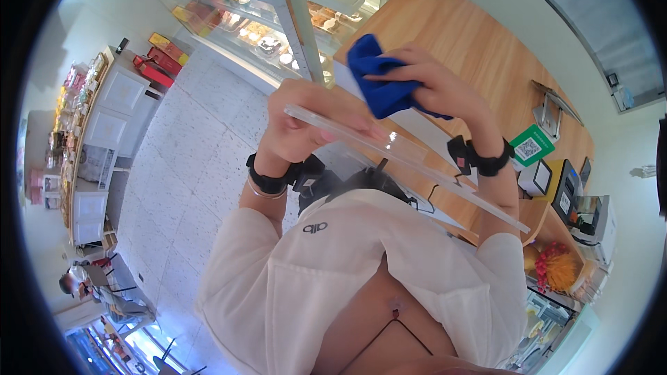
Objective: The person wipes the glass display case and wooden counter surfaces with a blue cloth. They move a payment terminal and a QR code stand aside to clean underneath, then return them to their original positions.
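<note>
Well, the person near the middle of the frame has a clear flat panel (406, 153) slanting from the centre toward the right. The left hand (300, 125) grips its upper-left end, fingers curled around the edge. Above the panel, the right hand (438, 82) has its fingers bent into a bunched blue cloth (382, 87), holding it firmly; whether the cloth touches the panel, I can't tell.

Behind, a pale wood-grain counter (479, 35) sweeps from the upper centre down the right side. On its right part stand a metal stand (551, 114) and a green sign with a square code (533, 144), near a black-and-yellow boxy device (564, 187). Lower right, a red-and-orange bunch of decorations (556, 267) sits beside the counter.

A lit glass display case (260, 31) filled with goods runs across the upper left of the frame. Light speckled floor tiles (180, 139) spread down the left, toward a white cabinet (121, 94) lined with colourful packages (69, 111). Red boxes (163, 62) lie near its upper end, and another person (82, 281) is at lower left.
</note>
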Motion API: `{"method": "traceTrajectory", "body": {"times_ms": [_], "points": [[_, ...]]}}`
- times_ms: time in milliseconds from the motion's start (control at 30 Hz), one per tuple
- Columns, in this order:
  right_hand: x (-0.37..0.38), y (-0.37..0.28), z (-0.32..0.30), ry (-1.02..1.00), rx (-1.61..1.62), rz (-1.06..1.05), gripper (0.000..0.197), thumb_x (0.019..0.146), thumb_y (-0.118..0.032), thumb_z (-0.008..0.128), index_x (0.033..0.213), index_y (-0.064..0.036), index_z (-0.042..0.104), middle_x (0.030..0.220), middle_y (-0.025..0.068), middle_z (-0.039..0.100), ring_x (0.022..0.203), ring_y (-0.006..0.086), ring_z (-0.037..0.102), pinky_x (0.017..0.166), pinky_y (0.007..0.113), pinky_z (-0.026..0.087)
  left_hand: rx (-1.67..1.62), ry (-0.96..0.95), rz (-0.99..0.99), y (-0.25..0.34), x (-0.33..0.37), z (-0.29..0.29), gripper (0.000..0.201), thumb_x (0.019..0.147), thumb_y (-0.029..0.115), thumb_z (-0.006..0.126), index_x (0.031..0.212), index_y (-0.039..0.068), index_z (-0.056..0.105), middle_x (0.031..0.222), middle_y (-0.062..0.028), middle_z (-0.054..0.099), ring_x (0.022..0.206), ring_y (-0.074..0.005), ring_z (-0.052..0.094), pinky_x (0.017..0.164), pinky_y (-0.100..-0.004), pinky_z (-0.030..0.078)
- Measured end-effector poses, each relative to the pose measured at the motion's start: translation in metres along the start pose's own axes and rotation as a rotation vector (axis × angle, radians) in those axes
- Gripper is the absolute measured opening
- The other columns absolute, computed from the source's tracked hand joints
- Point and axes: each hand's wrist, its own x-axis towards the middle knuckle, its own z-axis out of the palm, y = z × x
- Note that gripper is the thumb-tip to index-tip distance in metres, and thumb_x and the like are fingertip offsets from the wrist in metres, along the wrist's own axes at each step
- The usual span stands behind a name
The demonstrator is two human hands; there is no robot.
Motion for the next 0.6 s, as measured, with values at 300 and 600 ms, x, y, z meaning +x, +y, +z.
{"method": "traceTrajectory", "body": {"times_ms": [300,600], "points": [[-0.019,0.051,0.056,-0.400,0.187,-0.034,0.040,0.065,0.008,0.050,0.101,0.0029,0.066,0.125,0.0184,0.055,0.118,0.0336,0.046,0.102,0.036,0.037,0.260,0.229,0.137,0.017,-0.016,-0.003,0.031,0.089,0.030,0.068,0.089,-0.001,0.062,0.083,-0.0134,0.071,0.067,-0.0236,0.069,0.059,-0.0287,0.053],[-0.173,0.046,0.015,0.298,0.617,0.506,0.034,0.077,-0.006,0.049,0.108,-0.0021,0.062,0.119,0.0148,0.059,0.107,0.0306,0.053,0.091,0.038,0.044,0.157,0.524,0.257,0.009,-0.020,-0.013,0.032,0.093,0.033,0.063,0.097,0.005,0.048,0.087,-0.0115,0.064,0.063,-0.0177,0.057,0.055,-0.0287,0.045]]}}
